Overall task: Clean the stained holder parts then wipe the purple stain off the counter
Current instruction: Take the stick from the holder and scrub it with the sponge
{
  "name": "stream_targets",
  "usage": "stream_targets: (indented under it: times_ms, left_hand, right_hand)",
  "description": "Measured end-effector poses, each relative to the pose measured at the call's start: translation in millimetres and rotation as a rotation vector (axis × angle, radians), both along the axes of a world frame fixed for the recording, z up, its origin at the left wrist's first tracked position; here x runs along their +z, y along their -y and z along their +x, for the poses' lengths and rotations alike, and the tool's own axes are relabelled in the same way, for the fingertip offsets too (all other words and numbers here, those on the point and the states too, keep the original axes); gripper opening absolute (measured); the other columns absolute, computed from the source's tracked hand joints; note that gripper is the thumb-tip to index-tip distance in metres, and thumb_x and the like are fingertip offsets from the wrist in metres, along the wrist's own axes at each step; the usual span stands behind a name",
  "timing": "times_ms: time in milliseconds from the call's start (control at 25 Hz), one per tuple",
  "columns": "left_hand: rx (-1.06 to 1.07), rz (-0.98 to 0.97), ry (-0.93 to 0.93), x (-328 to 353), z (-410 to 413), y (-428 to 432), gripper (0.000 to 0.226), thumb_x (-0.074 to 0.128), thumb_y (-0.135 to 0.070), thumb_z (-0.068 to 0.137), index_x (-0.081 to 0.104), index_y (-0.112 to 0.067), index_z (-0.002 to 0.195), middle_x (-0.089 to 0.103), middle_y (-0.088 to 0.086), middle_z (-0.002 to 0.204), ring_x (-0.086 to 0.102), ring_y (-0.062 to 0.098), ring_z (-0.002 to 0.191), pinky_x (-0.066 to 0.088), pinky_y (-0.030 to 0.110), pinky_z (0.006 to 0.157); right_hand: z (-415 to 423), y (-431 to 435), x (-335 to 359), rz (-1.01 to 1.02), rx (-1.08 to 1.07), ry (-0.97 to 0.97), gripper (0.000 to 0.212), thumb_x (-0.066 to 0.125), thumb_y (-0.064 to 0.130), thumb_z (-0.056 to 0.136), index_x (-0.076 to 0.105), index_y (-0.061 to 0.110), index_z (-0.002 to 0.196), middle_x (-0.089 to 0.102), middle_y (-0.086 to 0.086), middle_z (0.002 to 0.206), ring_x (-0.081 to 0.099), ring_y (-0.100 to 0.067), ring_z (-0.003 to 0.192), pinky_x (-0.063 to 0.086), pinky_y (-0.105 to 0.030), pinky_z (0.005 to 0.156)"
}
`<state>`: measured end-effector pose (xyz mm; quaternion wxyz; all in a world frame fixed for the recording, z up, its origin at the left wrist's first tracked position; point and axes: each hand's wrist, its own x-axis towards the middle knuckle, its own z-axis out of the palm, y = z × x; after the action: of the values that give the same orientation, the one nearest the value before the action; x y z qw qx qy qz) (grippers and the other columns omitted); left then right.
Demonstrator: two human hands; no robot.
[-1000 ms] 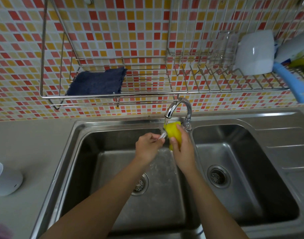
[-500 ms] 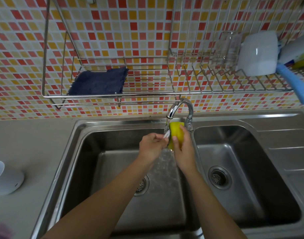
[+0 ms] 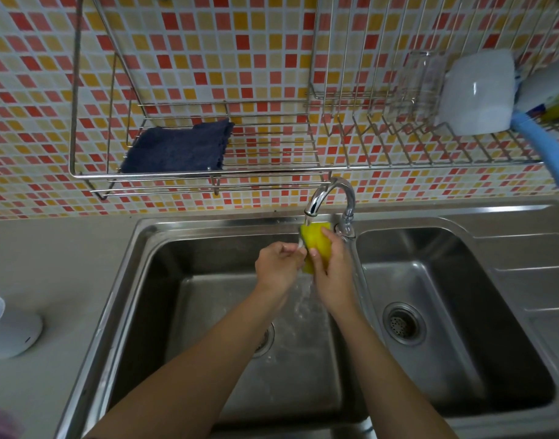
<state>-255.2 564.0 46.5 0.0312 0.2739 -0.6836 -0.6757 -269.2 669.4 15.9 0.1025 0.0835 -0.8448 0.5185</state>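
Under the curved chrome faucet (image 3: 330,193), the right hand (image 3: 333,274) grips the yellow rectangular sponge (image 3: 318,243), its long axis pointing at the spout, while the fingers of the left hand (image 3: 278,267) pinch a small pale holder part (image 3: 302,244).

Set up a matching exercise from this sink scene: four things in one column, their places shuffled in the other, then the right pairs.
Things
1. sponge
2. blue cloth
3. white cup
4. white base

Places
A. on the counter, left of the sink
B. held in the right hand under the tap
C. at the right end of the wire rack
D. on the rack's left shelf

Pairs: 1-B, 2-D, 3-C, 4-A
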Motion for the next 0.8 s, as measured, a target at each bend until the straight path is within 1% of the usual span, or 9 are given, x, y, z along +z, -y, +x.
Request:
stream_targets:
  times_ms: [160,240,320,400,480,560,640,720,800]
  left_hand:
    - [-0.016,-0.027,0.019,-1,-1,2,0.014,0.07,-0.013,0.079,0.064,-0.021,0.069,0.071,0.006,0.078,0.067,0.021,0.076,0.056,0.038,0.084]
    - [-0.018,-0.075,0.049,-2,-1,3,0.012,0.071,-0.013,0.077,0.065,-0.021,0.07,0.072,0.008,0.081,0.069,0.025,0.081,0.056,0.038,0.084]
    - [-0.022,-0.07,0.064,0,-3,3,0.006,0.068,-0.014,0.076,0.066,-0.019,0.079,0.071,0.008,0.084,0.068,0.027,0.083,0.055,0.04,0.085]
    - [-0.088,0.046,0.05,1,-11,1,0.019,0.063,-0.007,0.08,0.065,-0.006,0.099,0.065,0.008,0.079,0.064,0.025,0.071,0.056,0.039,0.078]
    - [-0.179,0.111,0.046,9,-19,-6,0.016,0.058,-0.003,0.083,0.06,0.0,0.098,0.055,0.007,0.072,0.058,0.023,0.066,0.054,0.035,0.072]
    - [-0.254,-0.021,0.086,15,-25,-8,0.009,0.061,-0.015,0.076,0.057,-0.012,0.084,0.058,0.006,0.08,0.062,0.024,0.076,0.056,0.037,0.076]
    - [-0.328,-0.288,0.11,23,-25,-7,0.011,0.059,-0.021,0.077,0.054,-0.016,0.085,0.06,0.004,0.086,0.06,0.019,0.076,0.05,0.028,0.062]
    - [-0.352,-0.483,0.075,25,-23,-5,0.013,0.057,-0.021,0.08,0.053,-0.013,0.09,0.06,0.005,0.085,0.056,0.02,0.074,0.04,0.025,0.059]
    - [-0.396,-0.564,0.036,27,-20,-4,0.018,0.058,-0.022,0.081,0.054,-0.011,0.094,0.058,0.006,0.082,0.054,0.022,0.076,0.037,0.027,0.063]
  right_hand:
    - [-8,2,2,-0.034,-0.051,0.044,0.047,0.053,0.021,0.093,0.035,0.01,0.134,0.048,-0.007,0.125,0.048,-0.015,0.105,0.037,-0.025,0.081]
    - [-23,-4,-7,-0.141,-0.071,0.174,0.062,0.063,0.015,0.086,0.027,0.008,0.136,0.049,-0.005,0.12,0.052,-0.017,0.101,0.042,-0.027,0.081]
    - [-39,-10,-31,-0.171,-0.001,0.341,0.077,0.078,0.02,0.07,0.032,0.011,0.132,0.056,-0.007,0.118,0.059,-0.021,0.103,0.05,-0.034,0.084]
    - [-59,-12,-73,-0.075,0.044,0.432,0.062,0.079,0.023,0.064,0.049,0.008,0.116,0.062,-0.01,0.11,0.062,-0.026,0.1,0.055,-0.039,0.08]
    - [-60,-8,-62,-0.027,0.051,0.437,0.041,0.074,0.015,0.069,0.054,0.007,0.103,0.063,-0.007,0.1,0.062,-0.022,0.093,0.056,-0.033,0.075]
    - [-64,-11,-50,-0.067,0.045,0.427,0.038,0.068,-0.003,0.073,0.053,0.005,0.107,0.063,-0.005,0.094,0.061,-0.017,0.085,0.054,-0.022,0.074]
    - [-67,-16,-37,-0.061,0.073,0.465,0.04,0.061,-0.011,0.078,0.048,0.0,0.115,0.06,-0.005,0.093,0.06,-0.016,0.086,0.049,-0.014,0.073]
    - [-73,-22,-35,-0.02,0.072,0.439,0.057,0.062,-0.004,0.081,0.037,0.005,0.131,0.057,-0.012,0.112,0.057,-0.026,0.104,0.047,-0.031,0.088]
    - [-79,-29,-33,-0.021,0.021,0.448,0.071,0.063,0.002,0.083,0.023,0.006,0.142,0.05,-0.014,0.123,0.05,-0.028,0.113,0.043,-0.037,0.092]
